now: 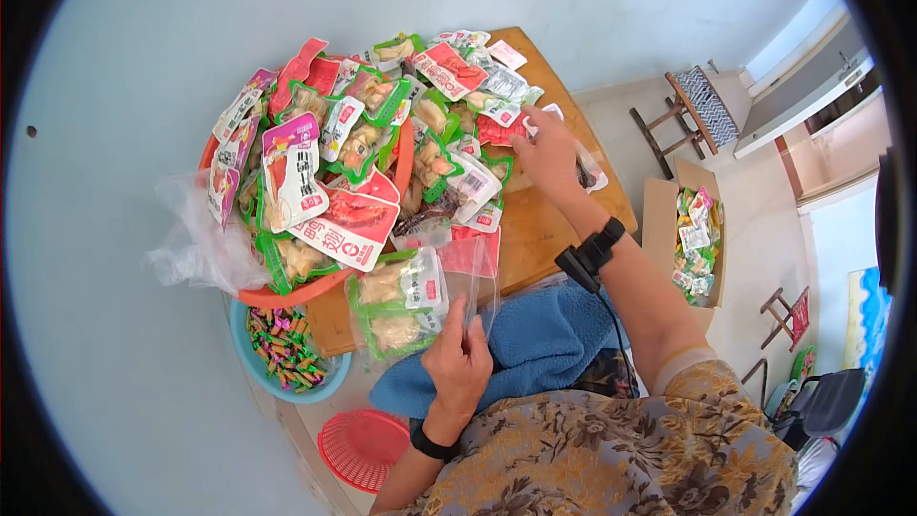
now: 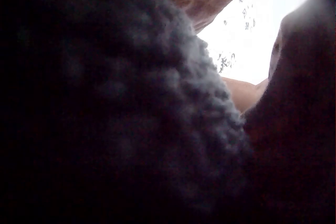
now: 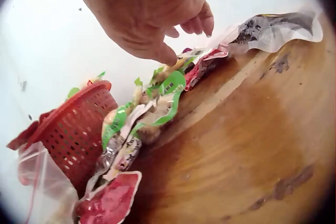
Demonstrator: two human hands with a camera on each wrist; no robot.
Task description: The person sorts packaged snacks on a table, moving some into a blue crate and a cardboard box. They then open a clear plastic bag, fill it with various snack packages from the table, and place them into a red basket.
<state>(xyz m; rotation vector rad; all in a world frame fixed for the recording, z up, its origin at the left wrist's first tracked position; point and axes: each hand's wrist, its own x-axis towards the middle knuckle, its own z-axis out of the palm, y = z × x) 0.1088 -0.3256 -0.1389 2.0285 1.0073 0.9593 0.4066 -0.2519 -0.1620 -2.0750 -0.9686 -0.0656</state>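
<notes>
My left hand (image 1: 457, 363) pinches the edge of a clear plastic bag (image 1: 482, 289) at the table's front. Inside the bag lie green-edged snack packets (image 1: 390, 289) with pale food in them. My right hand (image 1: 552, 161) reaches over the right side of a heap of sealed snack packets (image 1: 449, 124), near a clear-edged packet (image 1: 594, 172) with dark contents. In the right wrist view its fingers (image 3: 202, 22) are loosely bent above the packets, with nothing between them. Dark fuzzy cloth fills most of the left wrist view and hides the left hand's work.
A red-orange basket (image 3: 79, 132) piled with packets stands on the wooden table (image 1: 535, 239). A blue basin (image 1: 332, 384) of small wrapped sweets and a red basket (image 1: 358, 444) are below. A blue towel (image 1: 535, 334) covers the lap; a cardboard box (image 1: 659, 220) of packets stands right.
</notes>
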